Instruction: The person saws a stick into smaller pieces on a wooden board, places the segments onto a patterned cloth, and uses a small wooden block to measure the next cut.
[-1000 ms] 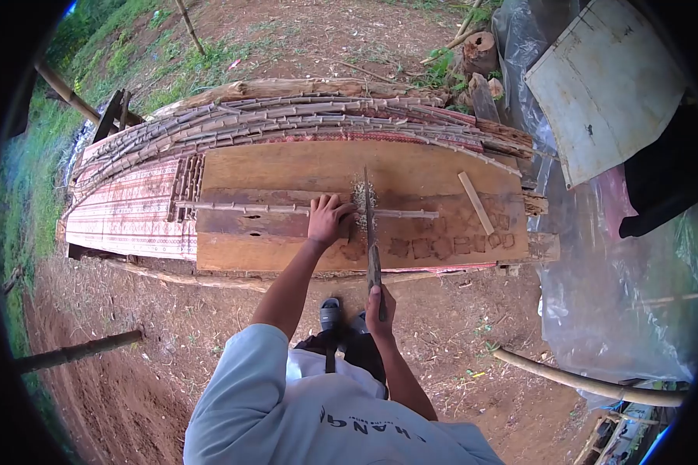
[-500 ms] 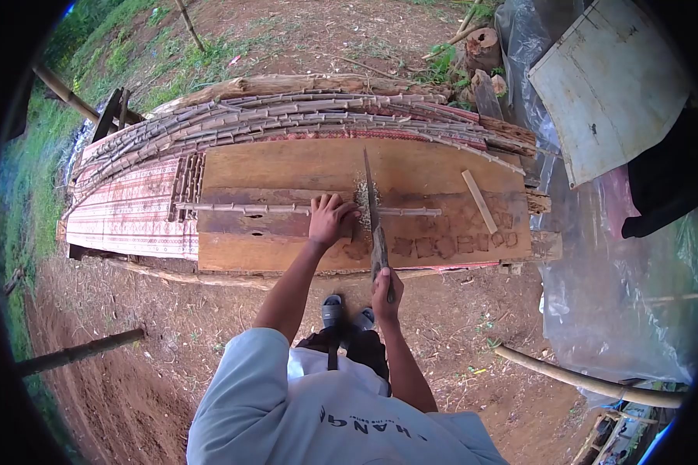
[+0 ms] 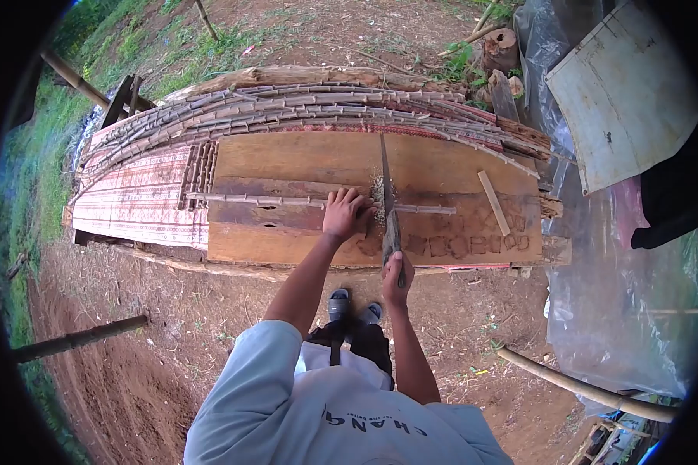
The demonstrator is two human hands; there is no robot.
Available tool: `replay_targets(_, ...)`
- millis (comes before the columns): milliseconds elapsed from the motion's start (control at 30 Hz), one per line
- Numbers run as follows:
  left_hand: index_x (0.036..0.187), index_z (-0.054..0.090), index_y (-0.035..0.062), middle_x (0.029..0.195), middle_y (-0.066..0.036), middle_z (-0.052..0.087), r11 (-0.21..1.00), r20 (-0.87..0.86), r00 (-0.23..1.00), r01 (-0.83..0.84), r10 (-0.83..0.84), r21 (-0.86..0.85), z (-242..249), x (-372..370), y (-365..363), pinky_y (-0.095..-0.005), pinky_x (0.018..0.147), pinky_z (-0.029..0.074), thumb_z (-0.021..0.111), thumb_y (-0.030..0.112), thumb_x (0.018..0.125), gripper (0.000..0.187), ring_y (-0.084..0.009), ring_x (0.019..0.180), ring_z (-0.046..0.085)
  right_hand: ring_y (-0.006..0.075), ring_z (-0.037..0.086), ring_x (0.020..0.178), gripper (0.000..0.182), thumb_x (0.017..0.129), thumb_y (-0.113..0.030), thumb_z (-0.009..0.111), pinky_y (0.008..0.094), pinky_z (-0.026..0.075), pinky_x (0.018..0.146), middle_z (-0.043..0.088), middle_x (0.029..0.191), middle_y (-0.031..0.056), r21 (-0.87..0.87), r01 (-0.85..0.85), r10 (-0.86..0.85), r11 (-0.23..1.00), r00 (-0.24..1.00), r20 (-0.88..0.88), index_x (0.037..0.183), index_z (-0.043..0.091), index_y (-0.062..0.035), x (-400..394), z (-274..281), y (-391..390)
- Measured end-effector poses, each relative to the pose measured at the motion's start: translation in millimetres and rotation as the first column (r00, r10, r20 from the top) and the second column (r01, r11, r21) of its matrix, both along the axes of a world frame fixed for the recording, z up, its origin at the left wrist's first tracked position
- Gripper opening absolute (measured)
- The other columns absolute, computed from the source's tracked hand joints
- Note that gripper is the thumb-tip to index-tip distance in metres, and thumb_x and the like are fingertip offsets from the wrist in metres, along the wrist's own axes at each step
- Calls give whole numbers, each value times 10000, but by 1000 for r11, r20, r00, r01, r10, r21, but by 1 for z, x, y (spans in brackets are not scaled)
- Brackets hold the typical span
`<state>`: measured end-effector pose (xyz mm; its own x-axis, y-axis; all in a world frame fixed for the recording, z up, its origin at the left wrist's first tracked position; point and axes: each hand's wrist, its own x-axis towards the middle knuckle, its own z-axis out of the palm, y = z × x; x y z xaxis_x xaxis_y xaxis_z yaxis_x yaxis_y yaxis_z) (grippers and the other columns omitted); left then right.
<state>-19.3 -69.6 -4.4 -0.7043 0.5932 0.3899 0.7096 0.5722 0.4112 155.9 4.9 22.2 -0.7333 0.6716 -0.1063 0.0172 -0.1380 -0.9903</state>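
Note:
A long, knobbly cassava stem point(image 3: 264, 200) lies crosswise on a worn wooden board point(image 3: 302, 159). My left hand point(image 3: 345, 215) presses down on it with fingers curled round it, just left of the saw. In my right hand point(image 3: 397, 277) is the handle of a handsaw point(image 3: 388, 174), gripped near the board's front edge. Its blade points away from me and crosses the stem; how deep it has cut cannot be seen. Pale sawdust point(image 3: 378, 192) is scattered beside the blade.
Short cut stems point(image 3: 199, 172) lie together at the board's left end. Long stems point(image 3: 287, 111) are piled along the back. A flat wooden strip point(image 3: 494, 203) rests at right. Patterned cloth point(image 3: 143, 201) covers the table's left side. Plastic sheeting point(image 3: 620, 310) hangs at right.
The saw has slid a little forward, away from me, across the stem. My left hand keeps its hold in the same place. The whole view has shifted slightly.

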Motion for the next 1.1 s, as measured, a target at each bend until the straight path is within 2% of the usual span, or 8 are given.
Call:
replay_targets(100,947,684,207,915,-28,551,1000,7,1000,12,-12,17,2,0,0,-378,832,364,655,410,818,242,-236,957,498,19,359,506,369,992,-315,464,211,277,452,380,583,-74,-48,7,-9,999,999,-43,697,431,-96,-6,-3,0)
replay_targets(400,930,682,211,896,-26,539,1000,-15,1000,-2,2,3,1,1,2,-377,821,363,646,422,821,241,-232,948,496,43,369,533,359,997,-280,460,242,281,470,390,587,-55,1,-15,15,1000,999,32,716,462,-57,-15,-10,6)
replay_targets(467,927,680,208,889,-23,534,1000,7,1000,-16,15,6,2,1,2,-380,819,364,645,430,816,251,-233,935,497,55,367,529,367,996,-282,460,256,283,469,390,587,-48,148,-6,1,989,999,34,716,463,-44,-12,-10,3)
replay_targets(700,931,667,213,871,-18,521,1000,-83,996,24,-23,6,-2,2,2,-378,819,359,641,421,813,241,-230,909,499,78,371,521,364,998,-278,441,274,288,471,391,579,-17,91,-38,37,995,999,18,736,475,-28,-15,-8,8)
replay_targets(800,913,655,210,866,-17,518,1000,-86,996,20,-21,-15,-2,2,2,-381,822,356,640,415,814,228,-227,909,498,80,378,524,364,1000,-282,428,269,296,477,391,577,-5,155,-31,20,987,997,69,743,480,-30,-35,0,11)
replay_targets(867,898,648,207,867,-17,518,1000,-74,997,12,-12,-1,0,3,3,-386,822,356,634,424,816,233,-225,908,498,36,352,521,357,997,-320,439,232,269,459,370,599,-69,300,-2,-9,954,999,36,718,435,-97,-25,-20,8)
replay_targets(967,895,642,207,864,-16,518,1000,-107,994,6,-8,-16,-1,2,3,-386,818,357,626,428,820,234,-220,904,499,40,349,513,366,999,-326,433,236,267,458,372,598,-68,233,-11,2,972,999,41,711,426,-101,14,-31,-6)
replay_targets(1100,905,639,211,857,-9,517,1000,-109,994,8,-8,1,-3,4,4,-390,820,360,619,427,825,232,-214,909,503,76,375,545,395,993,-316,444,269,295,486,378,571,-18,104,-70,61,992,994,88,714,443,-35,-8,-3,9)
